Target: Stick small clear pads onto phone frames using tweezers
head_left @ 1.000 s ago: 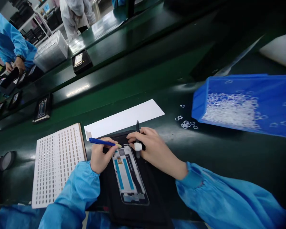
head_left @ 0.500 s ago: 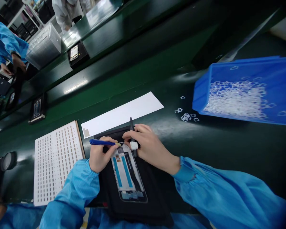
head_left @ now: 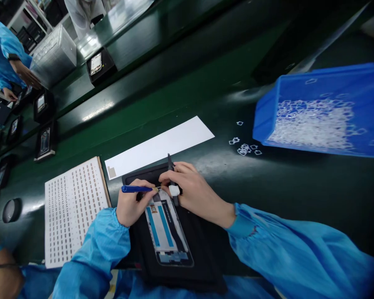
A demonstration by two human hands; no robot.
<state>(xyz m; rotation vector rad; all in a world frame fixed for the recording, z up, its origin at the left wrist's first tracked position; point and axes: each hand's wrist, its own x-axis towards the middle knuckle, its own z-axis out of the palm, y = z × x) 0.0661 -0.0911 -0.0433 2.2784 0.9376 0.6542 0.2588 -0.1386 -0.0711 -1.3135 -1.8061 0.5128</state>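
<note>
A phone frame with two blue strips lies in a black tray near the front edge of the green bench. My left hand is closed round a blue pen-like tool, its tip at the frame's top edge. My right hand is closed round black tweezers with a white pad on one finger, also at the frame's top edge. The two hands nearly touch.
A white sheet of small brown stickers lies left. A white paper strip lies behind the tray. A blue bin of small clear rings stands right, with loose rings beside it. Phone trays ride the conveyor; other workers are at the left.
Both hands stay at the top of the phone frame, almost still. The view has shifted slightly, and a co-worker's arm has come into view at the lower left.
</note>
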